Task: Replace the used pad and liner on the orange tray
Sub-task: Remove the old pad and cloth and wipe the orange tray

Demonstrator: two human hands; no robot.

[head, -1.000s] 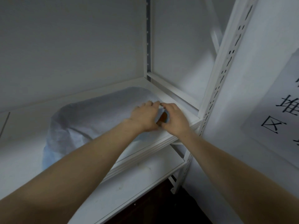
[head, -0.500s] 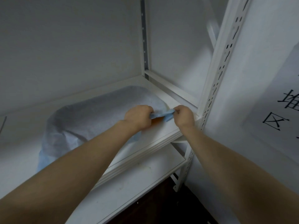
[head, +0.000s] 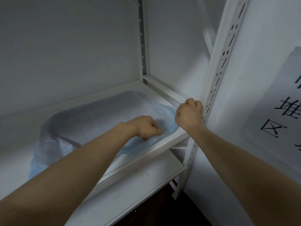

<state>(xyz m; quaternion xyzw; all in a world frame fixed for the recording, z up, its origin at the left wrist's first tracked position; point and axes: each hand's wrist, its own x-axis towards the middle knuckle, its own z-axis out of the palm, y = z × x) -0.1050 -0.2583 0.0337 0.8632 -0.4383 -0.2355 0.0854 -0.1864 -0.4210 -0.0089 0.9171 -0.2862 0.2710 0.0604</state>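
A pale blue-white liner [head: 101,121] is spread over a tray-shaped form on the white shelf, dipping in the middle and draping down at the left. The orange tray itself is fully hidden under it. My left hand [head: 146,128] pinches the liner's near right edge with curled fingers. My right hand [head: 189,113] is curled into a fist at the liner's far right corner, gripping the blue edge beside the rack upright.
A white metal shelf [head: 146,150] carries the covered tray, with a lower shelf board [head: 130,190] beneath. A perforated rack upright [head: 216,75] stands just right of my right hand. On the right wall hangs a paper sign [head: 286,101] with black characters.
My hands have moved apart, stretching the liner's right edge: the right hand went back and right to the corner, the left stayed near the front. The orange patch seen earlier is now covered.
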